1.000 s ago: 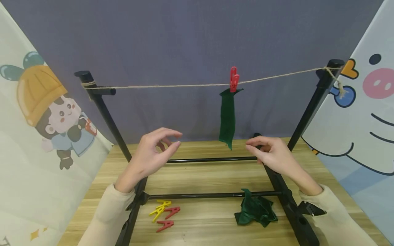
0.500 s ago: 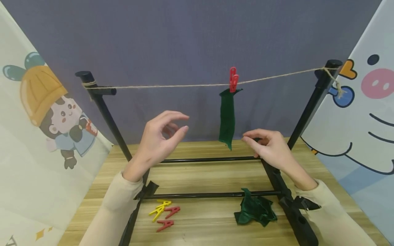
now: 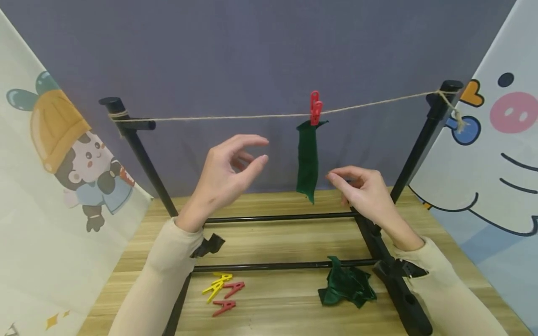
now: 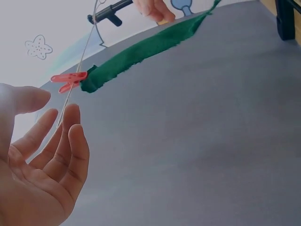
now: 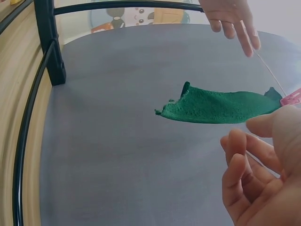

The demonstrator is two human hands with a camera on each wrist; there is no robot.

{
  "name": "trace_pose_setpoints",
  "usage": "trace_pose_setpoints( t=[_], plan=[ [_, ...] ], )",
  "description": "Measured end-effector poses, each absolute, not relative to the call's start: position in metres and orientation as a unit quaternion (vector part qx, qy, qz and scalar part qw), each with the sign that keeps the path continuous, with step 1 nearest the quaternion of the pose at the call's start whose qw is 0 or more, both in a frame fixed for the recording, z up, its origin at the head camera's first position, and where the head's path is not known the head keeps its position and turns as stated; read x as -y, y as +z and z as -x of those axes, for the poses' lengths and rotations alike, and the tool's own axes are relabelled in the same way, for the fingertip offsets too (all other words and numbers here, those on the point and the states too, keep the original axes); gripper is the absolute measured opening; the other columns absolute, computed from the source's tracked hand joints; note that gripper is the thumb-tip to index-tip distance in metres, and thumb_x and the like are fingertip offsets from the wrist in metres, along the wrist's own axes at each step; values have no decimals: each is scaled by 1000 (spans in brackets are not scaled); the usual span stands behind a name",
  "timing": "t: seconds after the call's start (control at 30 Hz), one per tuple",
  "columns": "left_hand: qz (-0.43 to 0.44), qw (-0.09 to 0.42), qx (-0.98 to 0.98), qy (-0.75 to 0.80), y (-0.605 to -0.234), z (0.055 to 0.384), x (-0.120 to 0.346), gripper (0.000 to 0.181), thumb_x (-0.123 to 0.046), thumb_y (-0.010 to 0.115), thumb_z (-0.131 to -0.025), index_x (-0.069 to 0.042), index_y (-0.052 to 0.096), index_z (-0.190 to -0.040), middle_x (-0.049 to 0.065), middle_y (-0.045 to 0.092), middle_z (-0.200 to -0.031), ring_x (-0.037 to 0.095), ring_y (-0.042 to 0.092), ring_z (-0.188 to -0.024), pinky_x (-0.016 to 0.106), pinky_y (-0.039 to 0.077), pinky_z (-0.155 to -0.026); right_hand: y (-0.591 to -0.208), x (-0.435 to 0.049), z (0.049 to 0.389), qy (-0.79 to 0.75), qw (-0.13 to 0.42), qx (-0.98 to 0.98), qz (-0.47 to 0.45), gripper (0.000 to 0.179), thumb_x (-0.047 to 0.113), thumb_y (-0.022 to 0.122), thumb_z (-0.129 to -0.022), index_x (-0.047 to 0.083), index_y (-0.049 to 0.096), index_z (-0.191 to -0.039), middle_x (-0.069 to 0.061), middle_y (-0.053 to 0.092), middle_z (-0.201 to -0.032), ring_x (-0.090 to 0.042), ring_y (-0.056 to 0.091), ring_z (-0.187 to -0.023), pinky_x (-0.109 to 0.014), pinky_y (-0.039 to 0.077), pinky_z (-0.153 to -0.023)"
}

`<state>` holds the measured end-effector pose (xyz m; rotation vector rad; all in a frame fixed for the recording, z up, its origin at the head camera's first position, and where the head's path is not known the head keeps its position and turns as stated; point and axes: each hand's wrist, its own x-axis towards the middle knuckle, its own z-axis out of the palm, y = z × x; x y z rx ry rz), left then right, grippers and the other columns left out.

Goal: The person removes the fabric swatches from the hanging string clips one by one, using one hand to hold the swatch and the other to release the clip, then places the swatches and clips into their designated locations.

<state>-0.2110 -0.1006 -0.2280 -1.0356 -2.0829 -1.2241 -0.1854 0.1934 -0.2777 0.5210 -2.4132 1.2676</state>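
A strip of dark green cloth hangs from a twine line, held there by a red clothespin. My left hand is raised to the left of the strip, thumb and fingers apart with nothing between them. On the other side, my right hand is beside the strip's lower part, its fingers loosely bent and holding nothing. In the left wrist view the clothespin shows above the left fingertips. The right wrist view has the cloth just beyond the right thumb.
Yellow clothespins and red clothespins lie on the wooden table at front left. A crumpled green cloth lies at front right, against a black rail. Black posts carry the line at both ends.
Both hands have risen and moved inward toward the hanging strip, the left hand farther than the right. The strip, its clothespin and the things on the table stay where they were.
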Motion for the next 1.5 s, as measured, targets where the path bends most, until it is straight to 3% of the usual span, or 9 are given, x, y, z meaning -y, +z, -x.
trace_pose_setpoints(
  t=[0.1, 0.23, 0.3, 0.5, 0.8, 1.0, 1.13, 1.33, 1.5],
  plan=[
    [377, 250, 764, -460, -216, 208, 93, 26, -17, 66, -90, -16, 67, -116, -7, 64, -117, 8, 65, -78, 31, 54, -65, -277, -191, 189, 458, 197, 846, -190, 23, 23, 61, -96, 7, 70, -109, -4, 61, -56, -18, 56, -44, -30, 38, -38],
    [369, 242, 762, -474, -198, 196, 80, 26, -8, 65, -89, -7, 66, -116, 4, 64, -119, 15, 67, -76, 36, 53, -63, -275, -187, 193, 473, 204, 833, -202, 23, 21, 60, -96, 8, 69, -112, -4, 61, -57, -19, 53, -42, -31, 38, -37],
    [365, 236, 761, -482, -190, 191, 74, 27, -5, 65, -89, -4, 66, -116, 9, 63, -120, 19, 68, -76, 36, 53, -62, -274, -185, 194, 484, 208, 825, -206, 23, 20, 61, -96, 7, 68, -113, -5, 65, -66, -19, 53, -42, -31, 40, -38],
    [361, 227, 755, -497, -185, 196, 61, 28, -9, 65, -90, -6, 65, -117, 4, 64, -116, 14, 68, -75, 30, 53, -61, -271, -180, 197, 530, 211, 794, -209, 25, 18, 61, -95, 5, 66, -117, -7, 68, -103, -22, 55, -45, -32, 45, -42],
    [367, 211, 750, -508, -170, 193, 46, 30, -9, 64, -91, -5, 63, -121, 4, 63, -120, 10, 68, -73, 30, 52, -62, -269, -171, 203, 556, 215, 771, -222, 29, 13, 63, -94, 0, 64, -120, -14, 66, -112, -20, 55, -44, -28, 46, -44],
    [343, 174, 778, -497, -167, 209, 33, 41, -22, 66, -91, -13, 58, -130, -4, 59, -127, 10, 69, -76, 25, 53, -70, -266, -165, 208, 572, 224, 755, -229, 28, 12, 63, -93, -1, 64, -118, -15, 66, -110, -19, 53, -42, -25, 45, -42],
    [331, 146, 777, -516, -157, 205, 24, 45, -19, 67, -91, -8, 55, -133, 0, 60, -128, 16, 70, -75, 26, 54, -71, -264, -163, 208, 579, 226, 750, -228, 28, 10, 64, -92, -3, 64, -117, -16, 66, -110, -19, 52, -41, -26, 46, -43],
    [317, 121, 771, -538, -145, 195, 16, 44, -14, 64, -93, -2, 52, -134, 6, 61, -125, 24, 69, -73, 29, 54, -60, -262, -159, 208, 586, 227, 746, -221, 26, 11, 65, -92, -3, 65, -114, -15, 67, -108, -25, 52, -42, -31, 48, -43],
    [308, 130, 772, -541, -142, 197, 15, 40, -13, 63, -94, -2, 55, -131, 6, 63, -119, 26, 67, -73, 31, 54, -56, -262, -158, 208, 584, 226, 749, -215, 25, 11, 66, -91, -3, 67, -112, -14, 69, -104, -22, 53, -42, -27, 47, -43]
  ],
)
